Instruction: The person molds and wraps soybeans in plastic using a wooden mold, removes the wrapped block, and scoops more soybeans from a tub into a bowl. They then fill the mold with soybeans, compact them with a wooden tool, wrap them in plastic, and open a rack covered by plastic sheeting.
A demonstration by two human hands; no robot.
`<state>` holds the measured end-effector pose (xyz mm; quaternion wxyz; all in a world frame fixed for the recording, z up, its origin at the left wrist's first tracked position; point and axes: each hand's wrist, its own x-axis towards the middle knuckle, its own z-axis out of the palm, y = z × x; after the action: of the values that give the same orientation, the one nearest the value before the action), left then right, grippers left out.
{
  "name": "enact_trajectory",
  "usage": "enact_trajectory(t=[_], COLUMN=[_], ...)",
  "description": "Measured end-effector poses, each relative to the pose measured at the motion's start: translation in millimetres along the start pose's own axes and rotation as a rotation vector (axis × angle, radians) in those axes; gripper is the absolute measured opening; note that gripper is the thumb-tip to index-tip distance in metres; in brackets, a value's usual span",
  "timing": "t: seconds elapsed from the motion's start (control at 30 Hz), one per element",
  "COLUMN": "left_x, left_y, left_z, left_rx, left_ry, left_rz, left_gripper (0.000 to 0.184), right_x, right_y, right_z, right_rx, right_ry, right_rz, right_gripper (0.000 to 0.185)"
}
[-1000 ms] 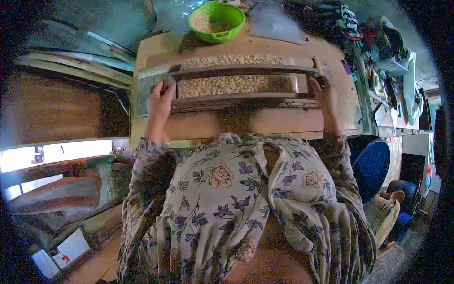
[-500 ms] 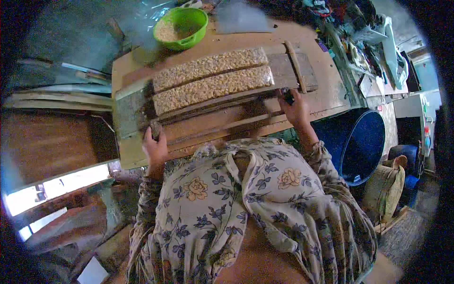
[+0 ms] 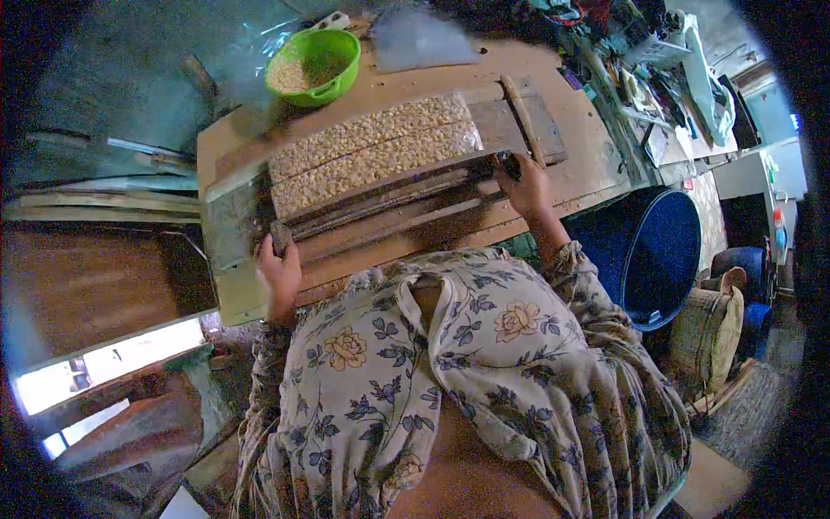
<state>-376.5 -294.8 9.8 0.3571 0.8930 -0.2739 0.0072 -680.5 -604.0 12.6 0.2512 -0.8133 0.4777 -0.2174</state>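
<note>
Two long, pale, grainy slabs (image 3: 372, 143) lie side by side on a wooden board (image 3: 501, 125), only a thin line between them. A dark wooden bar (image 3: 389, 186) runs along their near long edge and appears to touch it. My left hand (image 3: 280, 277) is closed around the bar's left end, where a stubby wooden piece (image 3: 281, 235) shows above the fingers. At the right end, my right hand (image 3: 524, 183) is closed on the bar, with a dark part partly hidden by the fingers. Another wooden strip (image 3: 406, 227) lies nearer my body.
A green basin (image 3: 339, 86) with pale grains stands at the table's back left. Clear plastic sheeting (image 3: 424, 41) lies beside it. A wooden stick (image 3: 522, 121) crosses the board's right end. A large blue barrel (image 3: 635, 255) stands at the table's right, with clutter behind.
The gap between the two slabs has narrowed to a thin line. Both hands have moved the bar slightly toward the slabs. The whole view has shifted a little.
</note>
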Motion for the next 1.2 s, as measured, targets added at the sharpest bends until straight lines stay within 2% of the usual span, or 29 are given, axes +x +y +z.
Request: enact_trajectory(t=[0.1,0.17,0.2,0.27,0.3,0.37,0.47,0.53,0.57,0.63,0.67,0.7,0.83,1.03,1.2], left_x=[0.9,1.5,2.5,2.8,3.1,1.3,-2.1,-0.1,-2.2,-4.7,-3.7,-0.2,-0.8,3.1,5.6], left_y=[1.9,-2.6,-7.9,-18.2,-14.3,-5.3,3.0,-1.9,-5.0,4.6,6.3,-8.5,-34.4,-44.5,-45.3], left_z=[2.0,3.1,4.9,7.2,5.6,2.1,1.1,1.5,2.9,1.7,0.1,4.2,21.4,25.4,22.0], left_rx=[-0.036,-0.001,0.072,0.144,0.097,0.053,-0.146,0.042,0.006,-0.005,-0.025,-0.032,-0.059,-0.076,-0.115], left_ry=[0.007,0.021,0.041,0.058,0.037,0.023,0.012,0.02,0.025,0.02,0.001,0.018,0.101,0.061,-0.049], left_rz=[-0.039,-0.032,-0.004,0.025,0.022,0.015,-0.174,-0.054,0.004,-0.053,-0.099,-0.031,-0.008,-0.021,-0.148], left_gripper=[0.041,0.04,0.041,0.042,0.043,0.044,0.046,0.046,0.047,0.046,0.046,0.044,0.042,0.042,0.046], right_x=[5.0,10.5,15.3,27.4,34.4,47.5,58.2,58.2,59.2,61.0,61.3,61.8,63.5,66.2,62.3], right_y=[8.1,12.4,9.3,-3.1,-7.3,-16.0,-15.6,-16.7,-17.3,-19.9,-18.5,-16.0,-8.2,-3.4,-9.5], right_z=[6.7,9.2,9.4,11.7,14.6,22.1,38.8,39.1,40.4,40.9,41.8,41.6,47.5,52.2,47.9], right_rx=[0.021,-0.157,-0.157,-0.179,-0.179,-0.129,-0.161,-0.128,-0.136,-0.132,-0.126,-0.157,-0.209,-0.197,-0.169], right_ry=[-0.016,0.064,0.064,0.163,0.163,-0.076,0.001,-0.017,-0.044,-0.107,-0.117,-0.108,-0.057,-0.068,0.004], right_rz=[0.03,-0.124,-0.125,-0.263,-0.262,-0.055,-0.063,-0.139,-0.051,0.059,0.044,0.007,-0.062,-0.062,-0.138], right_gripper=[0.038,0.039,0.039,0.041,0.041,0.042,0.037,0.032,0.03,0.028,0.028,0.027,0.025,0.024,0.023])
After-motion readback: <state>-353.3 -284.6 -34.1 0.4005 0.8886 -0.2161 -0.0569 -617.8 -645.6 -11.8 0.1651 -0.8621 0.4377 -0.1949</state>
